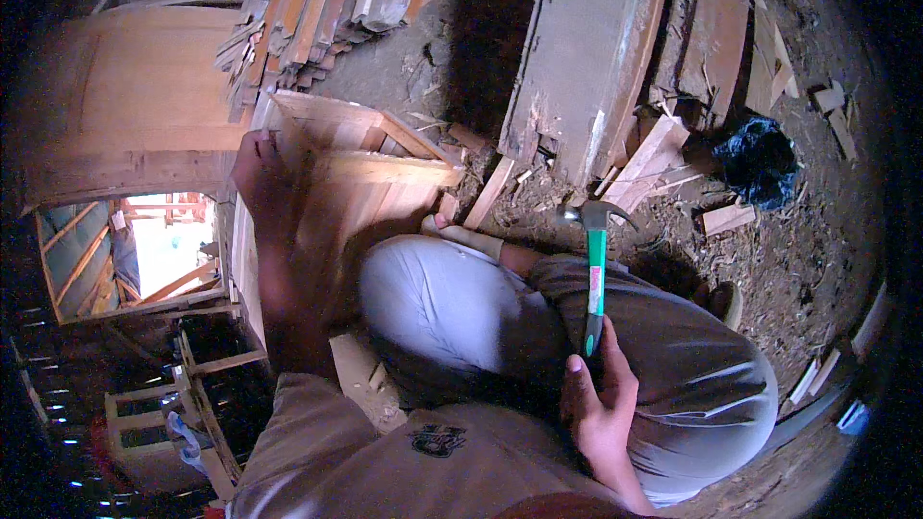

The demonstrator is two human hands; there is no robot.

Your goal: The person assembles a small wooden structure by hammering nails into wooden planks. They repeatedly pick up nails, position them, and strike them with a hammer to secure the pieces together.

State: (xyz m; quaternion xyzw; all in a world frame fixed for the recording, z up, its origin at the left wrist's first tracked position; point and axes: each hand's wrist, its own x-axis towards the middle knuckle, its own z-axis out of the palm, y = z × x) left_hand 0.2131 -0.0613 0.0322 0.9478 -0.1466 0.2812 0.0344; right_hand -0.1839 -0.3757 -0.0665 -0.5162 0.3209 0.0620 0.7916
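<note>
My right hand [601, 408] grips the lower end of a claw hammer [596, 274]. The hammer has a green and black handle and stands head up over my right leg. At the left, my left hand [255, 168] is closed at the upper corner of a wooden box-like frame [385, 166]. Its fingertips come together close to the edge; what they pinch is too dark and small to make out. Plank sides and a slanting batten show on the frame, which rests against my bent left knee [433, 298].
Stacked wooden strips [322, 0] lie beyond the frame. Large boards [596, 48] lean or lie at the far middle. Offcuts [654, 163] and a black plastic bag [760, 161] are on the dirt floor at the right. A wooden panel [144, 86] stands at the left above a bright opening [178, 240].
</note>
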